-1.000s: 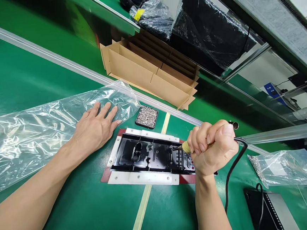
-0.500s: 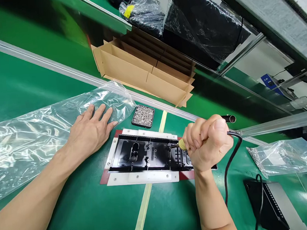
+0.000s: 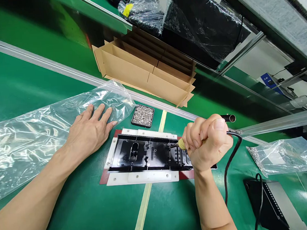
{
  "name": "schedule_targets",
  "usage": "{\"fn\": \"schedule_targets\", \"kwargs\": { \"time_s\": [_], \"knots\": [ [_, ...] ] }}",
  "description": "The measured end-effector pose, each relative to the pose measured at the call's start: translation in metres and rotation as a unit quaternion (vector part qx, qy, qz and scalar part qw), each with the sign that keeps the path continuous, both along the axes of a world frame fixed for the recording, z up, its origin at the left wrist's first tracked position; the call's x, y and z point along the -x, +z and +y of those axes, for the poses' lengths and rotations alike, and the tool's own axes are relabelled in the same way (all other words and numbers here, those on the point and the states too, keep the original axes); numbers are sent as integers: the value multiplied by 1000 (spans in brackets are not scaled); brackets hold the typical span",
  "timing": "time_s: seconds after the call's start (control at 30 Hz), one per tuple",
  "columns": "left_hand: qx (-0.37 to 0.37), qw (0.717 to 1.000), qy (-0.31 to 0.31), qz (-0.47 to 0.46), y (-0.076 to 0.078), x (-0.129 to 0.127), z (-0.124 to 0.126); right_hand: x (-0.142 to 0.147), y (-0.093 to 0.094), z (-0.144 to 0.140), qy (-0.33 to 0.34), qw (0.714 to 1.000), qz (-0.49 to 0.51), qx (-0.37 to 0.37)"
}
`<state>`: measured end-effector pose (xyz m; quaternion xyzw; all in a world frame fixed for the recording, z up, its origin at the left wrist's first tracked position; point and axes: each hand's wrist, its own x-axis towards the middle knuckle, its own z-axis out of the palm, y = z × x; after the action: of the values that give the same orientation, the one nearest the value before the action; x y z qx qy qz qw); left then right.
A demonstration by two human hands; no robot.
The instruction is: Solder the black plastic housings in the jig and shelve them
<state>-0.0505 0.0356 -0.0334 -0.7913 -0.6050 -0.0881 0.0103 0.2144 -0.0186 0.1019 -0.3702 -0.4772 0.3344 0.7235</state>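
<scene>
My right hand [image 3: 210, 142] is clenched around a corded electric screwdriver [image 3: 181, 144], its tip touching the right part of a black plastic panel [image 3: 148, 155]. The panel lies in a white fixture [image 3: 144, 177] on the green mat. My left hand [image 3: 89, 129] lies flat, fingers spread, partly on a clear plastic bag [image 3: 30, 135] just left of the fixture. A small black tray of screws [image 3: 143, 115] sits behind the fixture.
A divided cardboard box [image 3: 144, 71] stands behind an aluminium rail [image 3: 59, 67]. Black parts wrapped in plastic [image 3: 202, 22] lie further back. At the right are a clear bag of screws [image 3: 284, 158] and a black device [image 3: 269, 205] with the tool's cable.
Between one second ago and now the view shifted slightly; both hands sit a little further left and up in the picture. The tool tip stays on the panel, the left hand on the bag.
</scene>
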Motion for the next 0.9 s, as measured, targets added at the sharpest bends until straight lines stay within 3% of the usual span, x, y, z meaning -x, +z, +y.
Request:
{"fn": "schedule_targets", "kwargs": {
  "time_s": [0.9],
  "knots": [
    [14, 1000, 4, -13, 8, -4, -1, 1, 3, 2, -5, 1000, -1, 4]
  ]
}}
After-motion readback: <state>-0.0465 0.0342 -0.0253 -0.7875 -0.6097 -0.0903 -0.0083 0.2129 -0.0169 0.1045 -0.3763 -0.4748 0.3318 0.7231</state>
